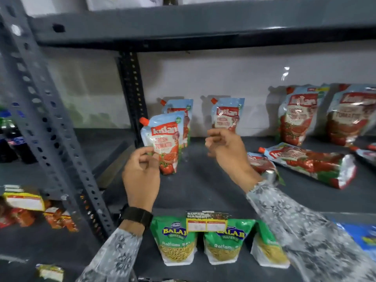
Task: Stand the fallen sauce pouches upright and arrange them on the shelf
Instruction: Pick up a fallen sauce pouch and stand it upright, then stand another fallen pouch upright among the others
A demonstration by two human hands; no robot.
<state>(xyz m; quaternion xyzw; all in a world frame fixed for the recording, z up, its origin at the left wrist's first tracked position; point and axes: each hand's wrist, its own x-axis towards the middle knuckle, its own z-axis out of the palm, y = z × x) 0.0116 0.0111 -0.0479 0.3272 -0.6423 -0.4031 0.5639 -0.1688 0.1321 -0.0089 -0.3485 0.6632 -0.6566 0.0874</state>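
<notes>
Three small Kissan tomato sauce pouches stand upright on the grey shelf (203, 192). My left hand (140, 176) pinches the lower left edge of the front pouch (163, 141); a second pouch (184, 117) stands right behind it. My right hand (223, 149), fingers curled, covers the bottom of the third pouch (226, 115) near the back wall; whether it grips it is unclear. Two large pouches (297, 117) (350, 115) stand upright at the right. A large pouch (311, 163) lies flat in front of them, and another fallen pouch (261, 161) lies partly under my right wrist.
Part of one more fallen pouch (366, 154) shows at the right edge. A slotted steel post (50, 119) rises at the left, with dark soda bottles (10, 137) beyond. Green Balaji snack bags (175, 243) and a price tag (206, 223) sit on the shelf below.
</notes>
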